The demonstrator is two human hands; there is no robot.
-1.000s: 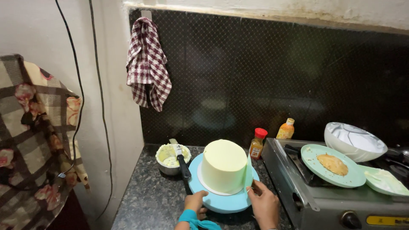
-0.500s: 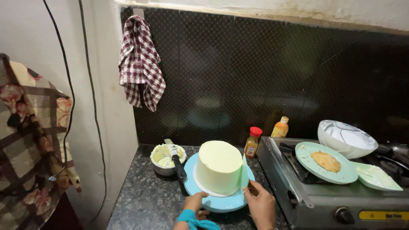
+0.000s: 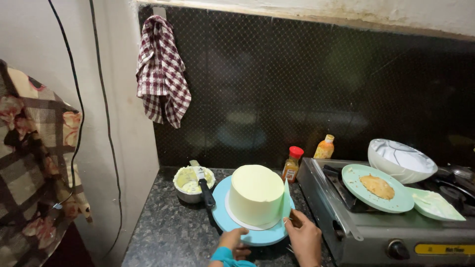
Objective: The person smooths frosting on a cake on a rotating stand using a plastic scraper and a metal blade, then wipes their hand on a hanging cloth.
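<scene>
Pressing a pale scraper point(image 3: 286, 200) against the cake point(image 3: 256, 195), right hand point(image 3: 305, 238) fingers clamped on it; left hand point(image 3: 232, 241) fingers grip the blue turntable point(image 3: 223, 220)

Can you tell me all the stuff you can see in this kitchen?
cake: one, pale yellow, on the turntable
turntable: one, light blue, on the counter
scraper: one, pale green, against the cake's right side
bowl: one, metal with cream, left of the cake
spatula: one, black handle, resting on the bowl
bottles: two, one red-capped, one orange, behind the cake
stove: one, steel, on the right
plate: one, green, holding a brown piece, on the stove
white bowl: one, at the stove's back
towel: one, red-white checked, hanging on the wall
counter: one, dark speckled
left hand: at the turntable's front edge
right hand: holding the scraper
</scene>
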